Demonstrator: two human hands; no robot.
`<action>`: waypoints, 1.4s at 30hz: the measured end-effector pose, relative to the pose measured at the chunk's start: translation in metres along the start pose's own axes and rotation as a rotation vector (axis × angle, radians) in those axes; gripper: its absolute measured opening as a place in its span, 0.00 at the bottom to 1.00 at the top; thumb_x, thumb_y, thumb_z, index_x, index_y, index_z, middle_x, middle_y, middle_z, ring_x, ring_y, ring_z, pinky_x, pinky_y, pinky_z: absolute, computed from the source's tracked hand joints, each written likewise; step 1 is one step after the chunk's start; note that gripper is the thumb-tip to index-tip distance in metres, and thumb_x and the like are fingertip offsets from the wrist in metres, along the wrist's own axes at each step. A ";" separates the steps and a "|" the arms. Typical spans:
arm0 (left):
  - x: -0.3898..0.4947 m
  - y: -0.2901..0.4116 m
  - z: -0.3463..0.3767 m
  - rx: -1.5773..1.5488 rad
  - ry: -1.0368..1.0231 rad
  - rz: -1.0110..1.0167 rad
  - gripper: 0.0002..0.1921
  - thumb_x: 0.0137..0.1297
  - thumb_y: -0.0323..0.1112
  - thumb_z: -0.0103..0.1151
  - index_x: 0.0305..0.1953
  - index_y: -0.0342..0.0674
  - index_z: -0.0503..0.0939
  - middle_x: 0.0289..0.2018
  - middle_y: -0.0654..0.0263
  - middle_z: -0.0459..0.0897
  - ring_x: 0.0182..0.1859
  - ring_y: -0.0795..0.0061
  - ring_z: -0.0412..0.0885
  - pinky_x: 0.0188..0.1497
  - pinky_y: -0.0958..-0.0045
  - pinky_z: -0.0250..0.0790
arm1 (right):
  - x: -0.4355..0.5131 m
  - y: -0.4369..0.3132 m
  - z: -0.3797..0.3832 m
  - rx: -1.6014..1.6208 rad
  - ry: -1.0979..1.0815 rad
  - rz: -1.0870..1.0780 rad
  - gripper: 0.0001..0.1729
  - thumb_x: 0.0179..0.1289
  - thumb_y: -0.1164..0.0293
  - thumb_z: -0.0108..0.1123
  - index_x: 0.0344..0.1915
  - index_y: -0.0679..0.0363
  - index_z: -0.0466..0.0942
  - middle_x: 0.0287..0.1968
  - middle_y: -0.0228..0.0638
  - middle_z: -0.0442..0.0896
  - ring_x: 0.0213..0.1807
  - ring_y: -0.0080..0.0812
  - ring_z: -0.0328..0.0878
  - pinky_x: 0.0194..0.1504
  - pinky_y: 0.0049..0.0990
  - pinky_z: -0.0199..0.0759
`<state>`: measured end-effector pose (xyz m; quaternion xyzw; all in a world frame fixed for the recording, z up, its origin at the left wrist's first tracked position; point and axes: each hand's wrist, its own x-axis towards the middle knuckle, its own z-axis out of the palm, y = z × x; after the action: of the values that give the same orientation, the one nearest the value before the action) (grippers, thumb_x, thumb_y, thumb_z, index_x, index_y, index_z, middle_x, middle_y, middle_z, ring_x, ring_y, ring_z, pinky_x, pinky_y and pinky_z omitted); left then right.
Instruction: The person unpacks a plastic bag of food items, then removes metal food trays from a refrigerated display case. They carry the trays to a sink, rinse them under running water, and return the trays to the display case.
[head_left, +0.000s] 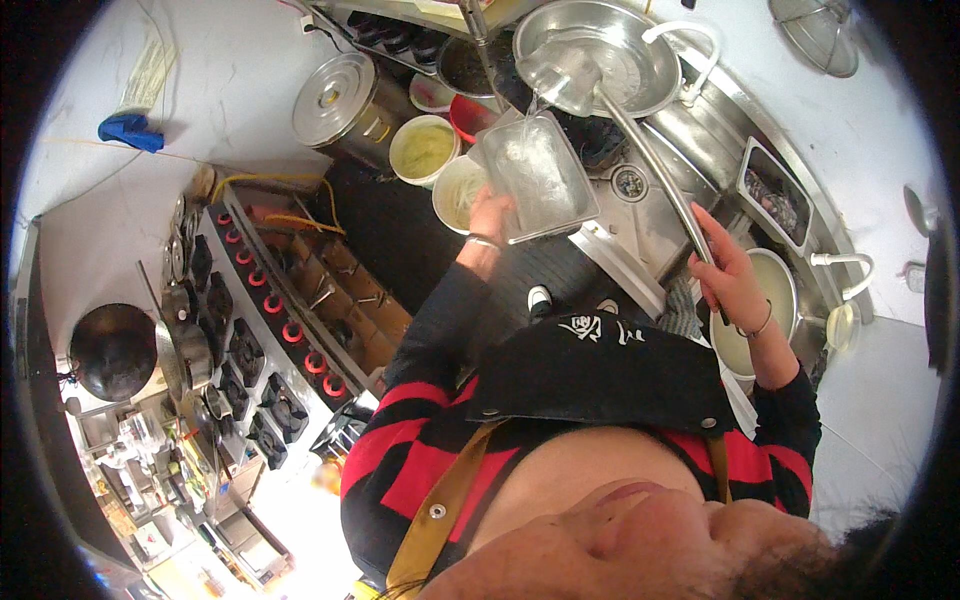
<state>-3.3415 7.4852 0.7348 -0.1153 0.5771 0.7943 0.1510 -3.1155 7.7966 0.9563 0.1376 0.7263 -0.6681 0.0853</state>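
My left hand (491, 217) grips the near left edge of a rectangular stainless steel pan (544, 180), held over the floor and the edge of the sink. Water sits in the pan. In my right hand (727, 277) is the long handle of a large metal water ladle (562, 79). The ladle's bowl is tipped over the pan's far edge, and a thin stream of water runs from it. Just behind the bowl is a wide round steel basin (652, 79) holding clear liquid.
Below the pan stand two white buckets, one with yellowish contents (425, 150), and a red container (472, 116). A sink drain (628, 183) lies right of the pan. White taps (709, 56) line the wall. A gas range (277, 352) is at left, a wok (112, 352) beyond it.
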 end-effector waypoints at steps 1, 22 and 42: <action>-0.005 0.002 -0.004 0.014 -0.010 -0.013 0.14 0.46 0.18 0.54 0.37 0.37 0.76 0.33 0.65 0.80 0.36 0.70 0.77 0.41 0.70 0.71 | 0.003 0.002 -0.005 0.038 0.016 0.002 0.41 0.60 0.78 0.52 0.74 0.56 0.56 0.27 0.26 0.72 0.14 0.14 0.62 0.15 0.17 0.57; -0.028 0.000 0.044 -0.096 -0.189 0.089 0.18 0.46 0.15 0.52 0.39 0.40 0.80 0.35 0.70 0.83 0.35 0.76 0.78 0.37 0.76 0.70 | 0.246 0.118 -0.053 0.867 0.028 0.133 0.09 0.69 0.67 0.58 0.41 0.58 0.70 0.39 0.34 0.80 0.23 0.12 0.71 0.17 0.12 0.68; -0.026 0.015 0.049 -0.051 -0.106 0.150 0.18 0.45 0.14 0.52 0.40 0.39 0.76 0.36 0.69 0.81 0.36 0.75 0.77 0.38 0.75 0.70 | 0.266 0.133 -0.041 0.156 0.222 0.190 0.47 0.61 0.67 0.66 0.75 0.56 0.52 0.57 0.41 0.75 0.44 0.30 0.78 0.45 0.32 0.77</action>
<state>-3.3234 7.5246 0.7723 -0.0335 0.5550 0.8227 0.1186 -3.3231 7.8692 0.7522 0.2851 0.6608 -0.6921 0.0563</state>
